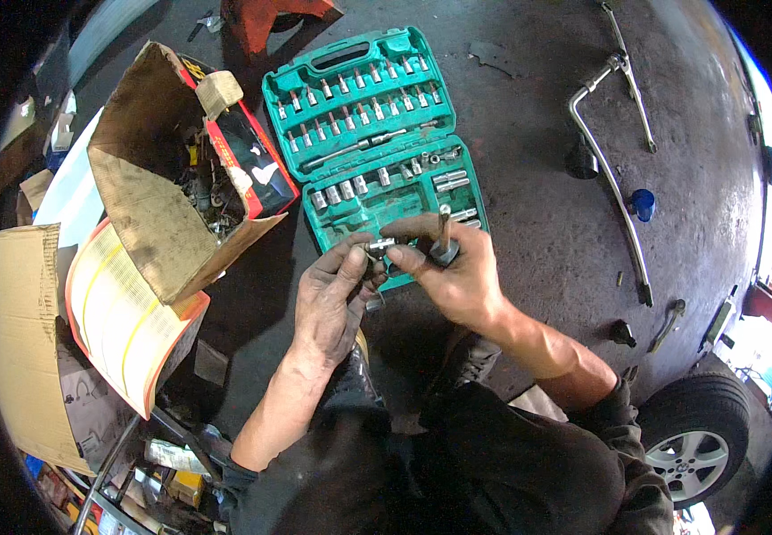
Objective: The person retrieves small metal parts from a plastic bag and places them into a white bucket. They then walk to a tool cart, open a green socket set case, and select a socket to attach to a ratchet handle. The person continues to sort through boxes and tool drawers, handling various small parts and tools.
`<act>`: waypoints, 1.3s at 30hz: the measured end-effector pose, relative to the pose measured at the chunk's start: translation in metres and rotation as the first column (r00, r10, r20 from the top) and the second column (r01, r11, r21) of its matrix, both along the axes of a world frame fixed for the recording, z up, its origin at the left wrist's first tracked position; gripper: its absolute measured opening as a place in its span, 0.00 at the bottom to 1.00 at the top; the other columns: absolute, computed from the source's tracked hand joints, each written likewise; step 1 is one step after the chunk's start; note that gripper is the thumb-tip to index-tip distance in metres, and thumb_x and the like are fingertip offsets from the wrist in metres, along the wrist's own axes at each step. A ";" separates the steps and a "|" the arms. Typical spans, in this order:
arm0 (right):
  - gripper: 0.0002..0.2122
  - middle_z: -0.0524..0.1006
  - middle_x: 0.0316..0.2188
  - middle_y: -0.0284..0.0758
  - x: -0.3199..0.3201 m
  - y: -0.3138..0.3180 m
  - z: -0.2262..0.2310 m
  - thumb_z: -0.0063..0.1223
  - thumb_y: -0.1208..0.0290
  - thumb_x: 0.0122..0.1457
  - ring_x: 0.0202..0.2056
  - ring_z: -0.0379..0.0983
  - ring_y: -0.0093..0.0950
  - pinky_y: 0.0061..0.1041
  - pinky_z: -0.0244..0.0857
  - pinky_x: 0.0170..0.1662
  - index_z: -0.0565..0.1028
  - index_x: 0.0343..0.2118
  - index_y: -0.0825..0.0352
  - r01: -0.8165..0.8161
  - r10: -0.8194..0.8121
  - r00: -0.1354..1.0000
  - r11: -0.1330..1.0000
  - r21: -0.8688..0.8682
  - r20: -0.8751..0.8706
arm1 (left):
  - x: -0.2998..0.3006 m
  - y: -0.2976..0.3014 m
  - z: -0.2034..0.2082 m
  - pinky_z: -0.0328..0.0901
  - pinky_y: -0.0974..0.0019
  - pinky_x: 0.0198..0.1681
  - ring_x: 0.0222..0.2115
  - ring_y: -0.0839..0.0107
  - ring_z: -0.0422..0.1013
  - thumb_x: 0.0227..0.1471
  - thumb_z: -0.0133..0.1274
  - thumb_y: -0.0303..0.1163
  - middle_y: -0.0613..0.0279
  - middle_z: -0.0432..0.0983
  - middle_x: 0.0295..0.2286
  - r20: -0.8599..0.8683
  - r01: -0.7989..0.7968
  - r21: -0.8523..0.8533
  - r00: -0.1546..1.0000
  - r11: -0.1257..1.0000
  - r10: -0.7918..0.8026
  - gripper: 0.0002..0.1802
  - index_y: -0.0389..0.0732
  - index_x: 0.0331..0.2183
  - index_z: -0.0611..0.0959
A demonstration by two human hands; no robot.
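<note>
Above the near edge of a green socket set case (350,234), my two hands meet at a small silver socket (382,243). My left hand (328,299) is closed, pinching it between thumb and fingers. Another small silver piece (373,304) shows below those fingers; whether they hold it I cannot tell. My right hand (462,283) is closed too, its thumb and forefinger at the socket's other end. In that hand also sits a metal rod with a rounded tip and dark base (445,245); its kind is unclear. The case lies open, with bits and sockets in rows.
On the left stands an open cardboard box (149,178) of metal parts, beside a flattened carton (24,339). A long bent bar (613,169), a blue cup (643,205) and a wrench (668,325) lie right. A wheel (698,437) is lower right; a red stand (270,22) is at the top.
</note>
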State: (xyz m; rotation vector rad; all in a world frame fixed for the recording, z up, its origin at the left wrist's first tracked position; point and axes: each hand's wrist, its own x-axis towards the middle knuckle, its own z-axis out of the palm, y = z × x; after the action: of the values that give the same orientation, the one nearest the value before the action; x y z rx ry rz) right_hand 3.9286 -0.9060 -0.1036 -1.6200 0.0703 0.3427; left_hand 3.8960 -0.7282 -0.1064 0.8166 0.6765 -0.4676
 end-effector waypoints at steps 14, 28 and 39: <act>0.10 0.78 0.25 0.39 -0.022 -0.005 0.000 0.66 0.68 0.57 0.25 0.74 0.27 0.28 0.67 0.31 0.80 0.36 0.70 -0.019 0.030 0.998 0.984 -0.177 0.060 | -0.004 -0.001 0.012 0.70 0.71 0.43 0.38 0.76 0.76 0.52 0.64 0.23 0.61 0.83 0.36 0.319 0.089 0.642 0.872 0.761 -0.372 0.11 0.33 0.39 0.86; 0.15 0.76 0.35 0.37 0.055 -0.015 -0.089 0.64 0.72 0.46 0.34 0.78 0.40 0.40 0.73 0.34 0.76 0.39 0.62 0.067 0.357 0.832 0.695 -0.716 0.424 | -0.011 -0.003 -0.011 0.70 0.70 0.44 0.35 0.74 0.76 0.56 0.62 0.31 0.59 0.81 0.37 0.099 0.104 0.420 0.982 0.901 -0.160 0.16 0.33 0.44 0.83; 0.06 0.74 0.33 0.34 0.057 -0.016 -0.106 0.54 0.76 0.49 0.33 0.78 0.34 0.35 0.72 0.28 0.73 0.32 0.62 0.092 0.503 0.670 0.675 -0.733 0.547 | -0.011 -0.005 -0.013 0.71 0.72 0.43 0.34 0.75 0.76 0.56 0.62 0.28 0.57 0.82 0.36 0.115 0.073 0.384 0.985 0.920 -0.127 0.14 0.31 0.43 0.83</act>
State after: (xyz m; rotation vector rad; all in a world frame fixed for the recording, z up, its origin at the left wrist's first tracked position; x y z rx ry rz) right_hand 3.9854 -0.9216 -0.2099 -2.4695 -0.7156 -0.2171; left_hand 3.8853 -0.7328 -0.1197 1.2437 0.6053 -0.3720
